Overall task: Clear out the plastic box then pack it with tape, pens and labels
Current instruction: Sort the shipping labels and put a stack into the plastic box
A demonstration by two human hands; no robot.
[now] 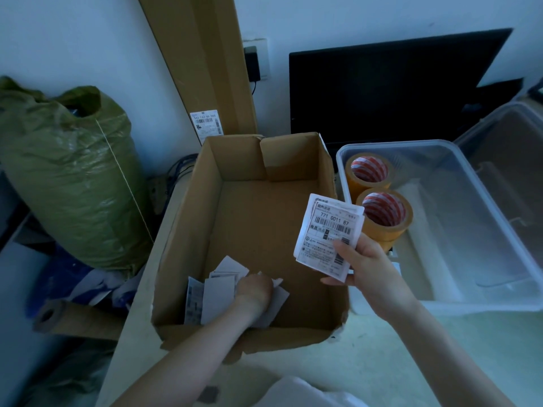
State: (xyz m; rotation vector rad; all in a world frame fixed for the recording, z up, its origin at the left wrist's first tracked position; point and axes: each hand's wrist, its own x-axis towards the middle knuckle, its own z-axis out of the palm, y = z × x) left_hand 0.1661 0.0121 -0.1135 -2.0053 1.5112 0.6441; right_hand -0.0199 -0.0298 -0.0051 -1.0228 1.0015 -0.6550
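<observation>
Your right hand [368, 265] has its grip pinched on a thin stack of printed paper labels [329, 230], thumb across the barcodes, held over the cardboard box's [188, 230] right wall. Your left hand [255, 290] curls down on loose labels [217, 292] in the box's near corner. Right of it on the counter [382, 359], the clear plastic box [484, 301] holds two round tan tape rolls [382, 214] at its left end.

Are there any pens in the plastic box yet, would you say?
No, the plastic box holds only two tape rolls.
</observation>
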